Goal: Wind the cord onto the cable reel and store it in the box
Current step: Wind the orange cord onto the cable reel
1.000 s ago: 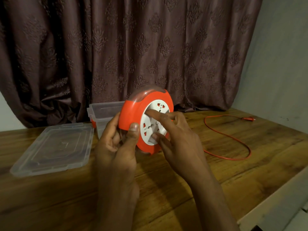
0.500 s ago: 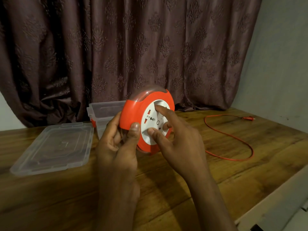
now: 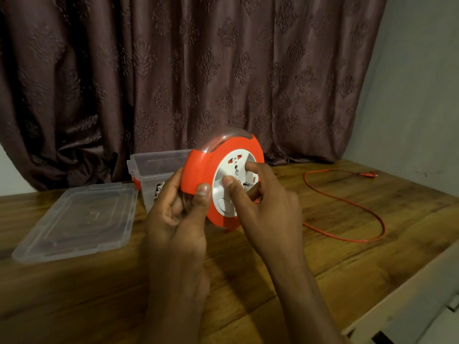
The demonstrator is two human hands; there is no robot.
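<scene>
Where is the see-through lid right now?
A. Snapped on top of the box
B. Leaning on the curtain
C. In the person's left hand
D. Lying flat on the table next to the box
D: the lid lies flat on the table left of the open box, while the left hand grips the reel.

Orange cable reel with white socket face stands on edge, raised off the table. Orange cord lies looped at its 3 o'clock, plug outermost. Clear box sits open at 9 o'clock.
</scene>
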